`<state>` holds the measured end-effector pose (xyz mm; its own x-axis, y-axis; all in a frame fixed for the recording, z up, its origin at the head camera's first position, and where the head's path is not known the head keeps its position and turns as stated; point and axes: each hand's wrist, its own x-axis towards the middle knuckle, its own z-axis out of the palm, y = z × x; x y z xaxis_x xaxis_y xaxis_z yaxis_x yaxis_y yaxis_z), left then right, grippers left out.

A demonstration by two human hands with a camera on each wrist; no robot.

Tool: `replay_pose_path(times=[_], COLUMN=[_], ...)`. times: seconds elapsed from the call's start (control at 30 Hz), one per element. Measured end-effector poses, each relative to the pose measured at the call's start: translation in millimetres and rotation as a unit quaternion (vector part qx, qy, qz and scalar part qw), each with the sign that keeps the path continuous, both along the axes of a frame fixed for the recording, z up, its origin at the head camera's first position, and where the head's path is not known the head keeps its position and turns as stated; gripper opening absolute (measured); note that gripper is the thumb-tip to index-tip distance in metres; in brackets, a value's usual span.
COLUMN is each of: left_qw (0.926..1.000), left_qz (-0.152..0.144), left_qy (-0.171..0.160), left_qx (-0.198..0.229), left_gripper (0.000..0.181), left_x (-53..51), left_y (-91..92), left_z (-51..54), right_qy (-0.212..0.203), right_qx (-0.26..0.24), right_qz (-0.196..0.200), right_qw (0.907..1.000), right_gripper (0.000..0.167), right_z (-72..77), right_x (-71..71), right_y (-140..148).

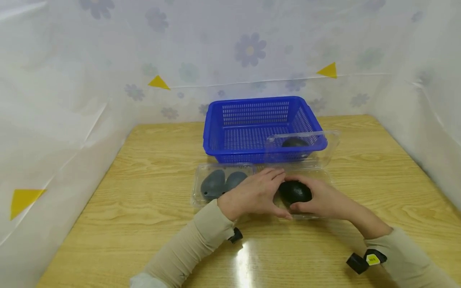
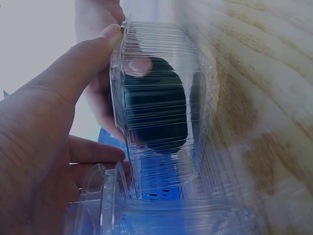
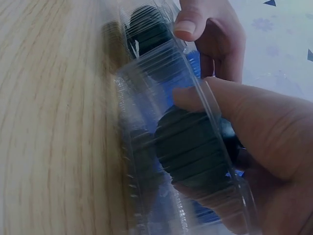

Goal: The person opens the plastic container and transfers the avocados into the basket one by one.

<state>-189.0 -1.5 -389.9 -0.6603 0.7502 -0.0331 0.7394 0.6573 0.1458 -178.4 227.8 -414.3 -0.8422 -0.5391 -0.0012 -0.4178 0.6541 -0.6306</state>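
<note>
A dark, glossy avocado [image 1: 295, 193] is in my right hand [image 1: 325, 200], thumb on its near side and fingers on its far side. It is low inside an open clear plastic clamshell box [image 2: 161, 39], whose ribbed wall stands in front of it in both wrist views. My left hand [image 1: 253, 194] is at the box's left side, thumb and fingers spread. Its thumb tip touches the rim in the left wrist view. The box's raised lid [image 1: 325, 154] leans at the blue basket's front.
Behind is a blue plastic basket [image 1: 212, 132]; a dark rounded shape [image 1: 295, 142] shows through the lid above its front rim. At left, a clear box [image 1: 196, 194] holds two dark oval fruits [image 1: 213, 184]. Wooden table [image 1: 144, 192], patterned sheeting [image 1: 216, 44] around it.
</note>
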Motion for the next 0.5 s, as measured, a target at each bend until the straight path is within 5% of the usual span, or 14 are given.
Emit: replay_pose_path(times=[0.5], left_qw=[0.9996], left_qz=[0.015], left_qy=[-0.019], left_qx=[-0.011], left_gripper=[0.113], left_x=[-1.3], left_y=[2.3], left_z=[1.3], right_qy=[-0.027], right_qx=[-0.017], right_qz=[-0.027], right_qw=[0.9991], right_gripper=[0.063], right_z=[21.8], right_x=[1.3], right_y=[14.8])
